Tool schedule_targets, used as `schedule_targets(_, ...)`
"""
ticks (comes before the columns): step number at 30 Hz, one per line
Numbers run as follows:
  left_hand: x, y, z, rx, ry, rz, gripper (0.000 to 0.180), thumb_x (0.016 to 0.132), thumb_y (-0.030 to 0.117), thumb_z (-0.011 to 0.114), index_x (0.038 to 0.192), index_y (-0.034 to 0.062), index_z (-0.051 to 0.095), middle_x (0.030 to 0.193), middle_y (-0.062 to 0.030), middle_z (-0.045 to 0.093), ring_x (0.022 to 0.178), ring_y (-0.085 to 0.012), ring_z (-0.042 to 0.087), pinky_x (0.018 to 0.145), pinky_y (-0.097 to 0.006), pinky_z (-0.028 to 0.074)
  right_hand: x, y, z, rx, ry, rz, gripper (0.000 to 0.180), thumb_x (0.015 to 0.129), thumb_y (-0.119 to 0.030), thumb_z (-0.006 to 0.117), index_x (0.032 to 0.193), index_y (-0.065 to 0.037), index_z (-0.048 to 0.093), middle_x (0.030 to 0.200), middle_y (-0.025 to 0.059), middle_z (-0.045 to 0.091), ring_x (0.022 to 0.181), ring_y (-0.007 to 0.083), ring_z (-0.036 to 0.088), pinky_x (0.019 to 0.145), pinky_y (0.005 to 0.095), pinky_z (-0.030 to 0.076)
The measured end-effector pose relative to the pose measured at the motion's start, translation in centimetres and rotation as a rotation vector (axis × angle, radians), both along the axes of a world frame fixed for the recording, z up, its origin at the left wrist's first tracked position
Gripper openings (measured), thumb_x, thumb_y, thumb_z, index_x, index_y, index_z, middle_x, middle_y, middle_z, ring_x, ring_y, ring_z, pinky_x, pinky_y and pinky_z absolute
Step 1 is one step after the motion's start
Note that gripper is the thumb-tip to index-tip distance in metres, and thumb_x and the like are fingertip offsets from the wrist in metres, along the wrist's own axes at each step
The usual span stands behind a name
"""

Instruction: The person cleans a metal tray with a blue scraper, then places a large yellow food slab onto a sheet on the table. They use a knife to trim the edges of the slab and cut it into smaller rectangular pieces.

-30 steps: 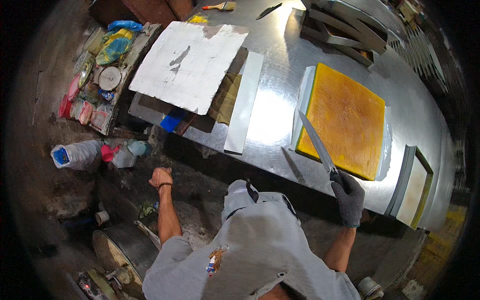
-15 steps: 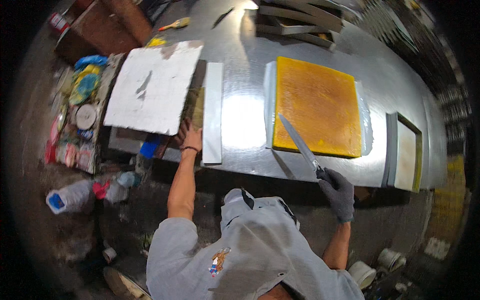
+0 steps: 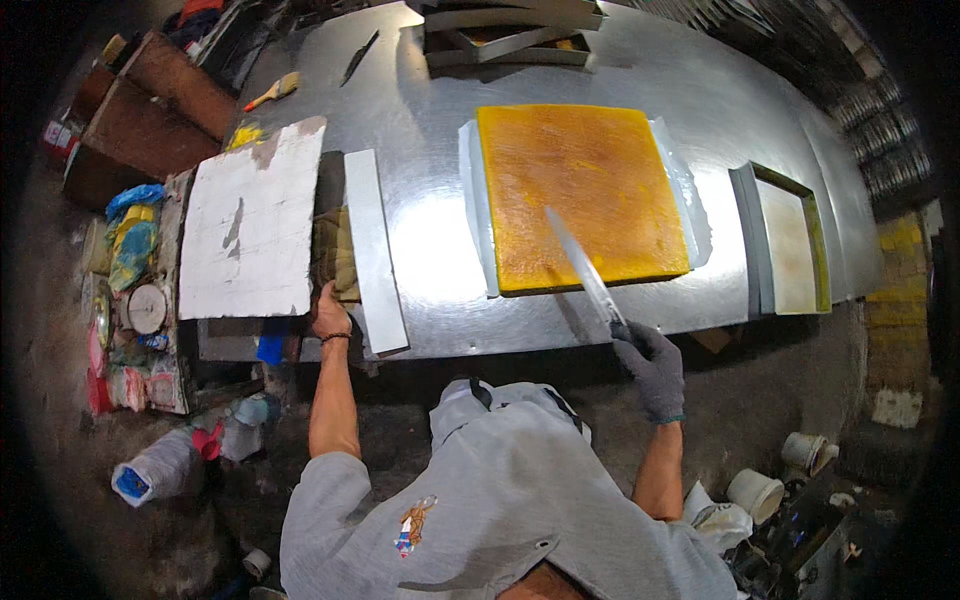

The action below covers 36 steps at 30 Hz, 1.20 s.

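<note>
My gloved right hand point(image 3: 655, 375) grips a long knife point(image 3: 583, 262) by its dark handle. Its blade points up and left, over the front part of a thick square yellow-brown slab of cake point(image 3: 580, 195). Pale liner sheet point(image 3: 478, 205) shows beside the slab's left and right sides. My bare left hand point(image 3: 331, 314) is at the table's front edge, closed at the near end of a folded brown cloth point(image 3: 343, 255); some fingers are hidden. This cloth lies between a worn white board point(image 3: 250, 220) and a narrow pale strip point(image 3: 377, 250).
A rectangular frame point(image 3: 755, 240) with a pale panel sits at the table's right. Stacked metal frames point(image 3: 510, 45), a brush point(image 3: 275, 90) and a dark thin blade point(image 3: 360, 58) are farther back. Left stand a cluttered side shelf point(image 3: 150, 350) and brown boxes point(image 3: 150, 130).
The view has shifted, so the table's things appear farther left. My left hand has gone from spread fingers to closed at the cloth's near end. The knife now reaches over the slab's middle.
</note>
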<state>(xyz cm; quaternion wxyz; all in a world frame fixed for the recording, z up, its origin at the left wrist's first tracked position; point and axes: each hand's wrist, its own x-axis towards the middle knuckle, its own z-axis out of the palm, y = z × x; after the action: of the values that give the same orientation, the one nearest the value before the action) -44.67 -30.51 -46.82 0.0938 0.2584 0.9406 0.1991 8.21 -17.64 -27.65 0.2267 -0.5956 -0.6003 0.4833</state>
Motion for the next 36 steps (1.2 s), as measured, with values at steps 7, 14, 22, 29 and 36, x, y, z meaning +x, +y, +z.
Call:
schedule_targets(7,6.0,0.4,2.2,0.375,0.147,0.003,0.043,0.073,0.037,0.086,0.081,0.0065,0.058,0.096,-0.0093,0.060,0.093,-0.0334,0.059,0.079,-0.049,0.045,2.7,0.7,-2.7,0.008,0.087,-0.137,0.036,0.092,-0.013,0.070,0.125,0.000,0.066,0.095,0.0008,0.069,0.073,0.0052,0.055,0.063,0.0217,0.046)
schedule_targets(14,6.3,7.2,5.6,-0.032,0.118,-0.078,0.078,0.083,0.054,0.073,0.138,0.0061,0.046,0.127,-0.0233,0.055,0.117,-0.0425,0.056,0.096,-0.051,0.047,4.3,0.4,-3.4,-0.005,0.127,-0.125,0.035,0.093,-0.013,0.068,0.126,0.001,0.065,0.090,0.0005,0.065,0.070,0.0048,0.054,0.061,0.0223,0.045)
schedule_targets(22,7.1,11.7,8.0,-0.271,0.020,-0.177,0.088,0.084,0.038,0.070,0.154,0.0105,0.027,0.130,-0.0280,0.055,0.119,-0.0443,0.058,0.103,-0.055,0.043,6.2,-0.2,-1.0,-0.049,0.163,-0.171,0.029,0.091,-0.013,0.071,0.117,0.000,0.069,0.081,-0.0004,0.064,0.069,0.0077,0.054,0.063,0.0270,0.047)
schedule_targets(29,12.8,9.9,13.6,1.121,-1.697,-0.583,0.069,0.098,0.039,0.050,0.152,-0.0003,0.032,0.149,-0.0270,0.043,0.132,-0.0376,0.052,0.106,-0.056,0.048,5.0,-0.9,-4.6,0.135,0.112,-0.066,0.021,0.088,-0.018,0.075,0.087,-0.004,0.060,0.065,-0.0021,0.056,0.051,0.0068,0.049,0.046,0.0234,0.039)
schedule_targets(36,18.4,13.5,12.4,1.078,-1.664,-0.588,0.068,0.093,0.032,0.056,0.150,0.0036,0.032,0.145,-0.0230,0.049,0.131,-0.0369,0.053,0.105,-0.057,0.049,-5.0,-1.5,-3.1,-0.213,0.327,0.119,0.019,0.088,-0.017,0.076,0.088,-0.005,0.061,0.068,0.0019,0.061,0.057,0.0072,0.055,0.049,0.0244,0.042)
